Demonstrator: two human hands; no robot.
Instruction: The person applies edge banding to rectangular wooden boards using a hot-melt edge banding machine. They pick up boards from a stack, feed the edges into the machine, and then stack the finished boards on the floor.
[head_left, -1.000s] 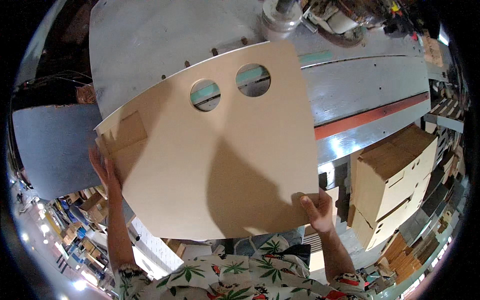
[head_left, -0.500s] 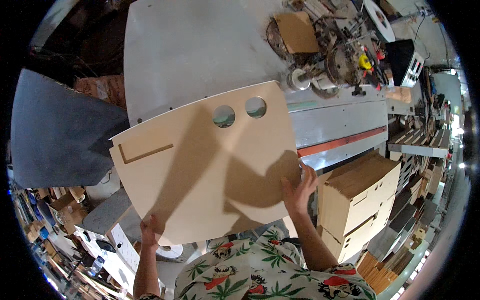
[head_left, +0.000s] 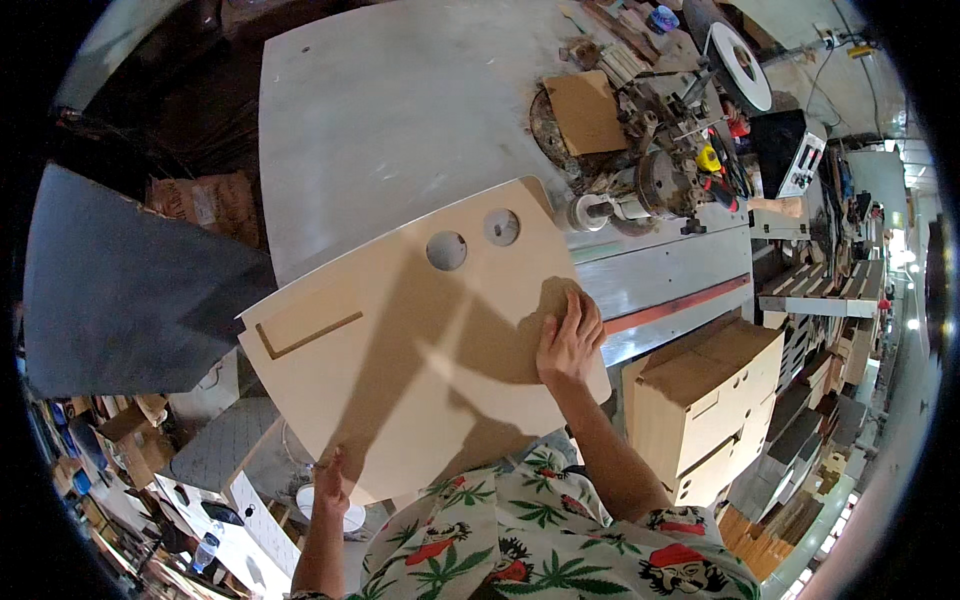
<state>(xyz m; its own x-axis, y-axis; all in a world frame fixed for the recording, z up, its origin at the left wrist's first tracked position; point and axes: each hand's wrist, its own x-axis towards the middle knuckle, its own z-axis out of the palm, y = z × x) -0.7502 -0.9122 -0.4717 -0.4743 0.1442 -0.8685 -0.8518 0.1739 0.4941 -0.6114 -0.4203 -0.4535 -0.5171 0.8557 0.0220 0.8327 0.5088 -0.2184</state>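
A pale wooden panel [head_left: 400, 350], with two round holes and an L-shaped slot, lies tilted over the near part of the grey machine table [head_left: 400, 120]. At its near left corner my left hand [head_left: 332, 484] is closed on the edge, thumb on top and the other fingers hidden beneath. My right hand [head_left: 570, 345] rests on the panel's upper face by the right edge, fingers a little bent and apart, not wrapped round it. Just past the panel's far right corner is the machine's metal roller and wheel assembly [head_left: 640, 190].
A brown cardboard piece [head_left: 585, 112] lies by the machine head, near a yellow tape measure [head_left: 708, 158]. On the right stand stacked pale panels [head_left: 715, 410]. A dark grey board [head_left: 140, 280] sits at the left, above a white worktable [head_left: 262, 520]. A red strip [head_left: 680, 303] runs along the table.
My right hand has moved from the panel's right edge left onto its upper face. The panel and my left hand have shifted slightly nearer and right in the picture, as the view also moved.
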